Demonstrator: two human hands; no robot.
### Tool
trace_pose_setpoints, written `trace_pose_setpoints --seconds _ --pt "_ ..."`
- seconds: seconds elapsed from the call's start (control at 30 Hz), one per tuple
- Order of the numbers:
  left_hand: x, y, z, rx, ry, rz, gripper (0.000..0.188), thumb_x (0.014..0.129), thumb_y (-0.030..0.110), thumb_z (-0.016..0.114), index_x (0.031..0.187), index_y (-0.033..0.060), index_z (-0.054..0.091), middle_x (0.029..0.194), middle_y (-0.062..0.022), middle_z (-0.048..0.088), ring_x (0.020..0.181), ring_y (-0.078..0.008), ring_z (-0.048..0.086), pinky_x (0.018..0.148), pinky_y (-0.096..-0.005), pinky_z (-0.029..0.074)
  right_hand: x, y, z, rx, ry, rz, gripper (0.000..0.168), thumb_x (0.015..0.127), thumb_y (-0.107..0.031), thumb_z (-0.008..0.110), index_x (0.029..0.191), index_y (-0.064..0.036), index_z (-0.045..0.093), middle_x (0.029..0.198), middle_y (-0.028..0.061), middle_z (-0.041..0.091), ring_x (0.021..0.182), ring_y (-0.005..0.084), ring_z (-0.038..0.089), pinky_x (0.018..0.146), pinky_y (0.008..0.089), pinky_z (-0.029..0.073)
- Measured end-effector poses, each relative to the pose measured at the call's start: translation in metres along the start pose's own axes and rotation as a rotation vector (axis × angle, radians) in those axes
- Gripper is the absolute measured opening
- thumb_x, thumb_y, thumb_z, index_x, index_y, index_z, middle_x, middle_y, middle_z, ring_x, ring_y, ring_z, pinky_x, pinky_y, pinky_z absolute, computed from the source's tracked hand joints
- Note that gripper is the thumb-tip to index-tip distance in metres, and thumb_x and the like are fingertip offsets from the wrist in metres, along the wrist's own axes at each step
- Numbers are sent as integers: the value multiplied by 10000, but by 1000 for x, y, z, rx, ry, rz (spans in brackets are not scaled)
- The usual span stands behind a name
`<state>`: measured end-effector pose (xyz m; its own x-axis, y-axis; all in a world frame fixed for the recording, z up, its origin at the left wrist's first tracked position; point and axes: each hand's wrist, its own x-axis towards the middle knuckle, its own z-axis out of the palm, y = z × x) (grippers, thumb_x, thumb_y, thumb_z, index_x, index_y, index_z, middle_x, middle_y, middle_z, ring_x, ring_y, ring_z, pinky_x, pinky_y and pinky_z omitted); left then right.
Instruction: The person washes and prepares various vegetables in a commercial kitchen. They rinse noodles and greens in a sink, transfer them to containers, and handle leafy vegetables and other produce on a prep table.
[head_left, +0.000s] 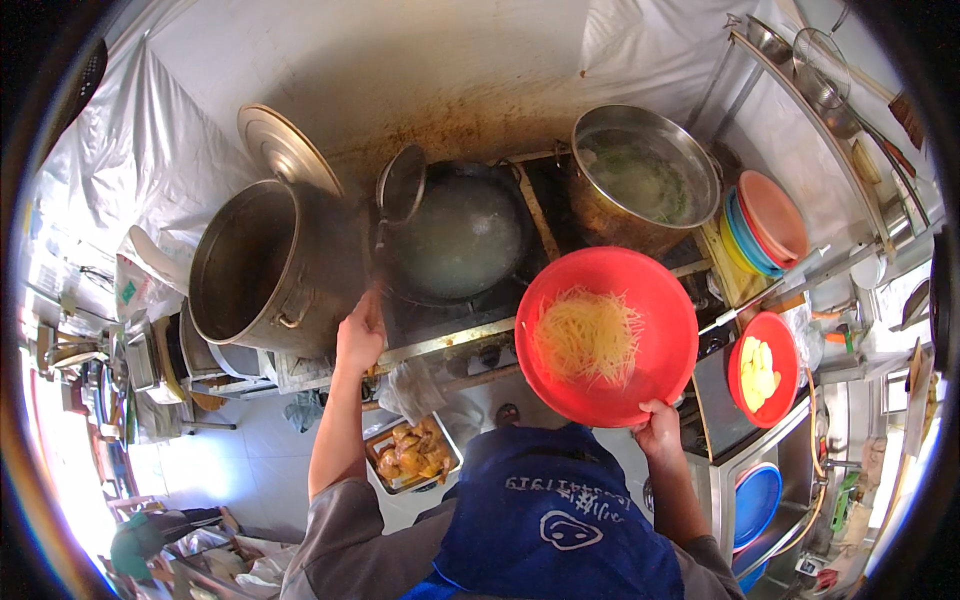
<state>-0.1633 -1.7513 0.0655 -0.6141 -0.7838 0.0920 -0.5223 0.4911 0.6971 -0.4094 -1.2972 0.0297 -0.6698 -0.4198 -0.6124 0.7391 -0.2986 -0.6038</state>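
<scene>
My right hand (660, 429) grips the near rim of a red plastic basin (664, 330), which is tilted and holds a heap of pale yellow shreds (587, 335). My left hand (361, 334) is closed on the handle of a strainer; the strainer's round head (402, 184) rests at the left rim of a wok (461, 232) of cloudy, steaming liquid. Steam blurs part of the handle. Behind the basin stands a large metal pot (645, 169) with liquid and something green in it.
A tall pot (247, 262) stands left, its lid (289, 150) behind. Stacked plastic basins (772, 217) and a red basin of peeled yellow pieces (763, 369) are at right. A tray of browned poultry (412, 452) sits low in front.
</scene>
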Motion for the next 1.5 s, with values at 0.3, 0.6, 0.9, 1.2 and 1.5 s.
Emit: trace_pose_setpoints --seconds 0.3,0.6,0.9,1.2,1.5 --pt "11 -19 46 -235 -229 -351 601 853 11 557 1434 43 407 875 -93 649 634 -169 605 580 -328 523 -2 3 -5 -28 21 8 541 772 9 499 1312 8 448 1228 169 593 1041 357 636 826 495 565" --pt "8 -17 95 -1090 -319 -568 621 851 -70 509 1445 76 397 1010 -142 659 616 -178 600 489 -296 508 3 13 -8 -41 -1 26 538 763 3 513 1299 -3 466 1211 145 609 1008 340 648 805 478 565" --pt "4 5 72 -1216 -371 -486 584 832 -5 532 1406 57 448 1081 -150 646 679 -162 596 561 -273 493 8 14 4 -73 97 30 454 785 2 510 1239 1 505 1120 137 640 937 318 667 757 483 572" --pt "-45 45 29 -955 -356 -294 711 805 -75 511 1473 116 357 1023 -103 632 618 -125 584 502 -256 507 8 1 -8 64 101 -19 508 768 89 452 1264 -18 453 1107 145 611 878 340 664 684 508 600" --pt "-132 145 29 -116 -357 579 607 724 -58 553 1328 -10 525 1126 -168 626 926 -244 651 840 -338 511 -63 -43 -71 252 128 -135 486 759 74 476 1213 -90 533 1011 67 647 786 254 639 561 378 543"
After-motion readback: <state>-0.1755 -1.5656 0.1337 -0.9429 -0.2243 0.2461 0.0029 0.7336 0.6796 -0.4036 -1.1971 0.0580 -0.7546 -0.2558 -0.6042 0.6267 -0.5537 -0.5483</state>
